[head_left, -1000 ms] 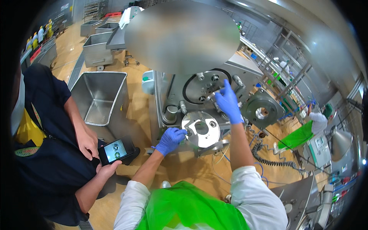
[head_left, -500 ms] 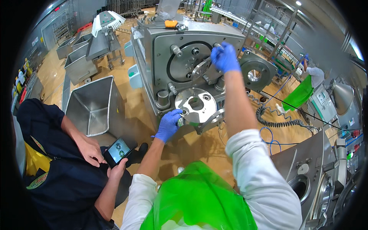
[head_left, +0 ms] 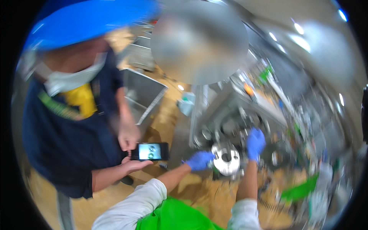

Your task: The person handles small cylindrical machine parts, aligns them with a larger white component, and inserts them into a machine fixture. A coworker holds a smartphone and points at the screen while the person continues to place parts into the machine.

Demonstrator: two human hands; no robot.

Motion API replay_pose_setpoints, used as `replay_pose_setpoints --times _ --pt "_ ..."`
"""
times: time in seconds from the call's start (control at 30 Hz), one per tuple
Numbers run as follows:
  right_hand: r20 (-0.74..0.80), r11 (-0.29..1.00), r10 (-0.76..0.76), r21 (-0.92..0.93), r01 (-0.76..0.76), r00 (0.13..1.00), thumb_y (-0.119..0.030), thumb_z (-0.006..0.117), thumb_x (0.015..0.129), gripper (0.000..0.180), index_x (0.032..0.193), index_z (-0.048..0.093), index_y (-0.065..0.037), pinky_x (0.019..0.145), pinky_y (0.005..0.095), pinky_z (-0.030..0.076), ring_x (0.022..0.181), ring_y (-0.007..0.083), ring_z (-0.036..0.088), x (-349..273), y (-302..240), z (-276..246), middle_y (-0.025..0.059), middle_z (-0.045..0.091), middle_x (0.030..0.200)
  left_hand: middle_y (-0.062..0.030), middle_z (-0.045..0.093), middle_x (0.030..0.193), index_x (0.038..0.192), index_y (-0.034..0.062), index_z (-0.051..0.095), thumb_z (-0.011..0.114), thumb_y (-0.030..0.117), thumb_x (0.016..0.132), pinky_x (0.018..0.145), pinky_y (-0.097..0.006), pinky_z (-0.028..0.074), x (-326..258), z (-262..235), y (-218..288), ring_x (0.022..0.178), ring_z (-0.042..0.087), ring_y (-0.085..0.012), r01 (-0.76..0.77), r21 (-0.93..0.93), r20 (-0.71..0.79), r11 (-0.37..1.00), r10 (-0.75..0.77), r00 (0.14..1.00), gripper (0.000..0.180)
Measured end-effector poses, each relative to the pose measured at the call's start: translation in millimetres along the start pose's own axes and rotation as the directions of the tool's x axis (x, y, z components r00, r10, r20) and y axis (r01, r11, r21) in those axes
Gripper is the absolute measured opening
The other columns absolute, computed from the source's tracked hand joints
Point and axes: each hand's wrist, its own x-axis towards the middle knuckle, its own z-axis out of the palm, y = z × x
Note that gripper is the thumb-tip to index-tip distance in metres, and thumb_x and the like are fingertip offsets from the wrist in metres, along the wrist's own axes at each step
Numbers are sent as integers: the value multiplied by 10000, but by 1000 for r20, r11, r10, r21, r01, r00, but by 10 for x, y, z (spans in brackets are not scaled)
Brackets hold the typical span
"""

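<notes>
The picture is smeared by motion. My left hand (head_left: 199,160), in a blue glove, is at the left rim of a shiny round metal plate (head_left: 230,167) with a large central hole. Its fingers look closed; a small grey metal piece seems to be by them, its kind unclear. My right hand (head_left: 255,143), also gloved in blue, is closed up to the right of the plate, close to the front of a steel machine (head_left: 218,109). Whatever lies in its fingers is hidden.
On my left a person (head_left: 76,142) in dark clothes holds a phone (head_left: 153,151) with a lit screen, near my left forearm. Behind stands a steel bin (head_left: 143,96). A blurred grey oval covers the top middle. Farther right is a green apron (head_left: 301,188).
My view has swung left and up, so the machine and plate appear lower and farther right. More of the person with the phone shows. My hands stay near the plate and the machine front.
</notes>
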Motion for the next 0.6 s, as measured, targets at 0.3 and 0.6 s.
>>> replay_pose_setpoints --times 0.3,0.6 --pt "791 928 358 -361 -94 495 -231 632 810 248 854 676 9 498 321 438 541 154 545 -183 1405 -190 54 592 665 -111 619 1028 984 105 618 650 121 700 747 -445 497 71 60 -65 897 614 -354 -84 136 59 987 77 995 287" --pt "894 911 410 -410 -38 179 -246 728 751 301 925 717 -1 681 290 501 732 149 634 -615 1156 -183 86 702 823 -92 589 1226 1133 112 616 664 118 709 864 -415 493 109 122 -167 1008 601 -324 59 101 109 993 -70 992 427"
